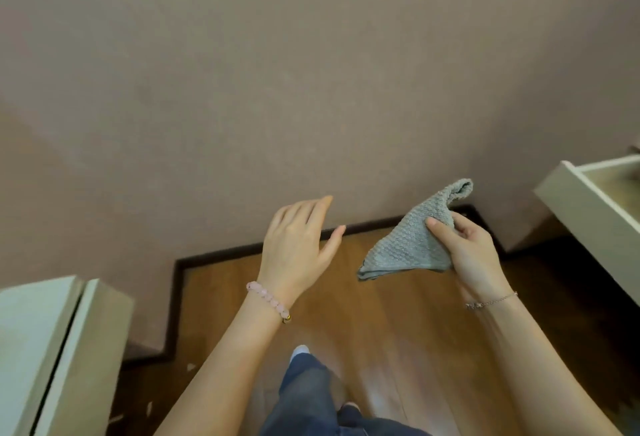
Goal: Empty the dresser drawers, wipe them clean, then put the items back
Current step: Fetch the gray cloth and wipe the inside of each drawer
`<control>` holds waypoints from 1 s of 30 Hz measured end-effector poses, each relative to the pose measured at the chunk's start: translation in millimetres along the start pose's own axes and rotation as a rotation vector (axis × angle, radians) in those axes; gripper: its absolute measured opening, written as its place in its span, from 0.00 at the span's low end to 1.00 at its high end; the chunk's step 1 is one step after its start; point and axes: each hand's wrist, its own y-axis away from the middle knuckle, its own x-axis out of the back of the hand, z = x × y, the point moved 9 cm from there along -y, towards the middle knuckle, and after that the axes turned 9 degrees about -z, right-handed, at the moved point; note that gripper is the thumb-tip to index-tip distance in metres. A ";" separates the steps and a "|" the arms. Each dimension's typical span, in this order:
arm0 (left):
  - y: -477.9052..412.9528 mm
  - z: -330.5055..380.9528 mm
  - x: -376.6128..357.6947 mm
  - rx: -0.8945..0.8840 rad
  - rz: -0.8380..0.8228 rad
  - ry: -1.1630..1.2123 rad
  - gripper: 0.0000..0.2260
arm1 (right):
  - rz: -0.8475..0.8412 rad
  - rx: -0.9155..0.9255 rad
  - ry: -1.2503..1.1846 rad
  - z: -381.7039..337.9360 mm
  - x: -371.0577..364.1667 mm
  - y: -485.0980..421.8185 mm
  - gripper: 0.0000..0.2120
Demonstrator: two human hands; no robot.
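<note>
My right hand (467, 252) grips a grey textured cloth (412, 238), which hangs folded to the left of the palm. My left hand (298, 245) hovers open beside it, fingers spread, a short gap away from the cloth and holding nothing. A white drawer (568, 203) stands pulled out at the right edge; the small part of its inside that shows looks bare. Both hands are held over the wooden floor, well left of that drawer.
A white cabinet (45, 349) fills the lower left corner. A mauve wall (277, 89) with a dark baseboard (221, 255) runs ahead. Wooden floor (398, 331) lies below, with my legs in blue jeans (304, 397) at the bottom.
</note>
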 end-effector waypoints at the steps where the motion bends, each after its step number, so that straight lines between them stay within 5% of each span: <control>1: -11.0 12.8 -10.0 -0.038 -0.026 0.001 0.20 | 0.044 0.004 -0.012 -1.1 18.3 2.9 0.06; 18: -240.0 201.3 -156.7 -0.595 -0.286 0.116 0.20 | 0.696 -0.045 -0.100 -9.5 248.2 -38.0 0.07; 30: -346.3 342.0 -243.4 -0.898 -0.403 0.151 0.19 | 0.975 0.015 -0.228 -17.1 379.7 -63.6 0.09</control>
